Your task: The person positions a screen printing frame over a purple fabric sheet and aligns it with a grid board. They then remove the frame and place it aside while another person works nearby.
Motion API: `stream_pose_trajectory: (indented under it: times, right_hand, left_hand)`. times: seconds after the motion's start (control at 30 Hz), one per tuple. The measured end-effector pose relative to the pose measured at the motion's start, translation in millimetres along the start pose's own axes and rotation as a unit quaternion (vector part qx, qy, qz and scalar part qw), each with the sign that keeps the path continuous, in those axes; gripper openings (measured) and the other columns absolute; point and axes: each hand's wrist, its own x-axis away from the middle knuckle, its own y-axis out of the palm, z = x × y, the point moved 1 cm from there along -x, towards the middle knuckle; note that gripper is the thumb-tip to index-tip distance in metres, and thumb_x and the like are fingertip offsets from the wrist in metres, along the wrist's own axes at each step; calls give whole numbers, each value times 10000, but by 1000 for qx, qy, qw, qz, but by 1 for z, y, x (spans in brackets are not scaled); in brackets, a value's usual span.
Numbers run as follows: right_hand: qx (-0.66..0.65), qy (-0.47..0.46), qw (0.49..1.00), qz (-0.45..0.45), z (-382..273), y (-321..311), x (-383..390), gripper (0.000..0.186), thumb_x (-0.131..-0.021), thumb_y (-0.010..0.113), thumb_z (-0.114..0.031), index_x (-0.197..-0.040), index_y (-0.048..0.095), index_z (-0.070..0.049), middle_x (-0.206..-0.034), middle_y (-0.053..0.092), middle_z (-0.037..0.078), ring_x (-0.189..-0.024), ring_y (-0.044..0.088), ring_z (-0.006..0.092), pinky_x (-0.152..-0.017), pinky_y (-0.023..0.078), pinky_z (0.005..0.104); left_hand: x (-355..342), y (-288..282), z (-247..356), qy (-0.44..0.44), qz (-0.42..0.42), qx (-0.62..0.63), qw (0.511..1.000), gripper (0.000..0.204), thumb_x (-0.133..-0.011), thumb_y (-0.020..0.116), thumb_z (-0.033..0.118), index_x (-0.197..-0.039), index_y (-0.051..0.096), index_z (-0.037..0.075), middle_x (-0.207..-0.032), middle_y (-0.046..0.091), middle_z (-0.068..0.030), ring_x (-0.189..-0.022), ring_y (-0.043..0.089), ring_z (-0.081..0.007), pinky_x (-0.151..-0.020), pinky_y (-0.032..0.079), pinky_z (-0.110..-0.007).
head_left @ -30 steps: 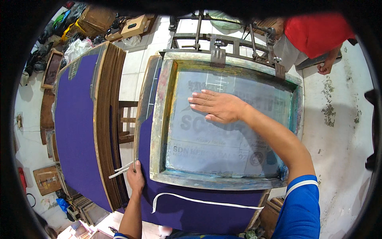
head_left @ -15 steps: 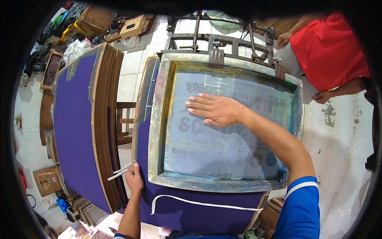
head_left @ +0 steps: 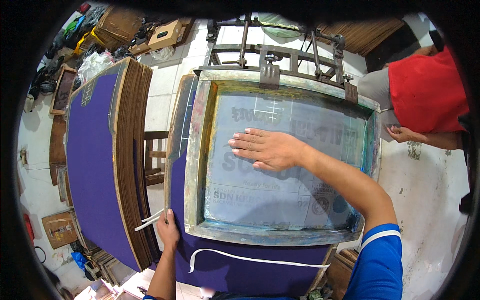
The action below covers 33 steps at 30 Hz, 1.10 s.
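A screen-printing frame [head_left: 196,150] with a pale grey mesh lies over a board covered in purple fabric [head_left: 220,277]. My right hand [head_left: 272,149] rests flat on the mesh near its middle, palm down and fingers stretched out; dark printed shapes show through around it. At the board's left edge, my left hand [head_left: 168,230] grips the rim, thumb on top and the other fingers mostly hidden. White strips [head_left: 147,220] stick out beside that hand. A long white strip [head_left: 255,258] lies across the purple fabric below the frame.
Metal clamps [head_left: 269,75] hold the frame's far side to a hinged stand [head_left: 300,64]. To the left stands a thick stack of purple-topped boards [head_left: 95,165]. Another person in a red shirt [head_left: 425,90] is at the right. Boxes and bags [head_left: 97,65] crowd the far left.
My right hand has slid slightly toward me over the mesh. The person in red has shifted right and nearer, one hand now lower. My left hand keeps its place at the board's edge.
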Motion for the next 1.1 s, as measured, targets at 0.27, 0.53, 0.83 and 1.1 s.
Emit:
stream_pose_trajectory:
  times: [0.27,0.53,0.83,1.1]
  right_hand:
    - [-16,25,1000,5,19,-6,3,589,-1140,262,-425,-1636,337,-116,-1735,249,72,-1614,187,250,-1346,116,436]
    - [-22,25,999,0,20,-7,2,566,-1137,310,-387,-1637,340,-124,-1735,255,60,-1613,196,247,-1342,132,440]
    - [-16,31,999,8,20,-6,1,550,-1126,360,-362,-1625,364,-131,-1721,291,51,-1599,239,230,-1343,150,427]
    - [-26,32,999,28,19,-7,1,549,-1120,390,-346,-1626,361,-135,-1719,296,46,-1598,241,227,-1343,166,424]
  left_hand:
    - [1,0,3,20,13,17,1000,561,-1062,539,455,-1024,683,-86,-817,662,-272,-763,630,-371,-754,480,-470]
    - [1,0,0,7,6,2,1000,585,-1058,538,473,-1083,698,-89,-903,695,-309,-853,674,-438,-809,494,-492]
    - [1,-1,1,4,-1,-8,1000,579,-1057,540,469,-1047,691,-89,-874,686,-311,-819,655,-458,-796,489,-503]
    - [1,-1,4,8,12,-2,1000,587,-1058,536,472,-1079,699,-91,-900,695,-322,-861,671,-479,-804,492,-511]
